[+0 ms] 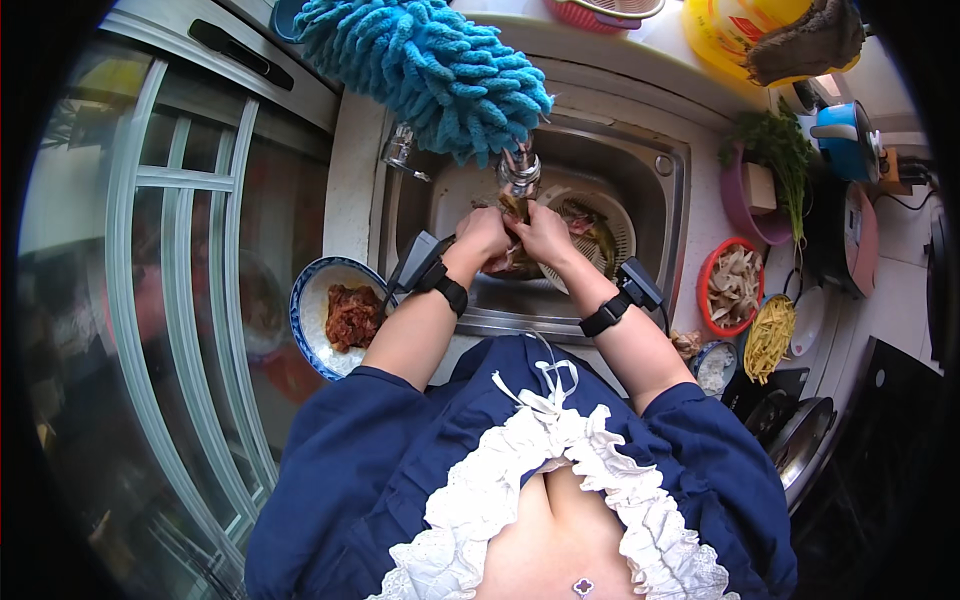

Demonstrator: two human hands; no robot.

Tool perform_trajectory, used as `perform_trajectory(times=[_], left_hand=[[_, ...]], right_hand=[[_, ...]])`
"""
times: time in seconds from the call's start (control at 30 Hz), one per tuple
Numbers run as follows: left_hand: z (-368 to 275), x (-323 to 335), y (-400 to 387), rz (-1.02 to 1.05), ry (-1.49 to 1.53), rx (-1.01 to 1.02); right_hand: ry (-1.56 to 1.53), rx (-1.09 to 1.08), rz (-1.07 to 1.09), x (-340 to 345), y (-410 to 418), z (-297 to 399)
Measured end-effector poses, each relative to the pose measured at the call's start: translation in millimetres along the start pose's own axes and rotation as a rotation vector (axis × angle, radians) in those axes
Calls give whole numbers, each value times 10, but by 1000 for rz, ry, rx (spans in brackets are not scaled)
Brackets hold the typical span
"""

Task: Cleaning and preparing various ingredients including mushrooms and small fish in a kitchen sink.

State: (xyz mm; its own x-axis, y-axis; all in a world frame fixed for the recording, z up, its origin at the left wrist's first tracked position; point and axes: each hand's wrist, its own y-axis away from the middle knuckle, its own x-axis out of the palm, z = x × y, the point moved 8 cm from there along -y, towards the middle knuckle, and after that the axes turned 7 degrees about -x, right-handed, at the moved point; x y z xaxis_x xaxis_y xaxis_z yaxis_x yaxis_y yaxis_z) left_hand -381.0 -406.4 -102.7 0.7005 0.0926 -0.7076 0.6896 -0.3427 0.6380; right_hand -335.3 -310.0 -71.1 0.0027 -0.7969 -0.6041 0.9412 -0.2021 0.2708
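My left hand [484,231] and my right hand [546,234] are close together over the stainless steel sink [480,319]. Between them they grip what looks like a gutted fish [513,261], brownish with reddish flesh, directly beneath the faucet spout [519,172]. My fingers hide much of it. Beside my right hand, a white perforated plastic basket [628,225] rests in the sink. Inside lies another greenish-brown fish [603,238], with some pink flesh showing.
A blue chenille duster head [427,75] hangs over the faucet. Left of the sink is a bowl of reddish meat [351,316]. At right stand a red basket of sliced mushrooms [733,285], yellow strips [769,337], a purple basin [739,199] with leafy greens [784,157], and pans [802,431].
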Motion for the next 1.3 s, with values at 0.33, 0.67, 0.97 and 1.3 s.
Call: perform_trajectory(times=[0.33, 0.67, 0.97, 1.3], left_hand=[[-252, -378, 281, -553, -14, 450], [8, -482, 241, -600, 393, 267], [308, -542, 31, -462, 896, -32], [241, 204, -24, 297, 1108, -293]], right_hand=[[61, 53, -35, -81, -174, -220], [49, 19, -48, -199, -123, -86], [36, 41, -127, -268, -94, -178], [-80, 59, -212, -252, -100, -126]])
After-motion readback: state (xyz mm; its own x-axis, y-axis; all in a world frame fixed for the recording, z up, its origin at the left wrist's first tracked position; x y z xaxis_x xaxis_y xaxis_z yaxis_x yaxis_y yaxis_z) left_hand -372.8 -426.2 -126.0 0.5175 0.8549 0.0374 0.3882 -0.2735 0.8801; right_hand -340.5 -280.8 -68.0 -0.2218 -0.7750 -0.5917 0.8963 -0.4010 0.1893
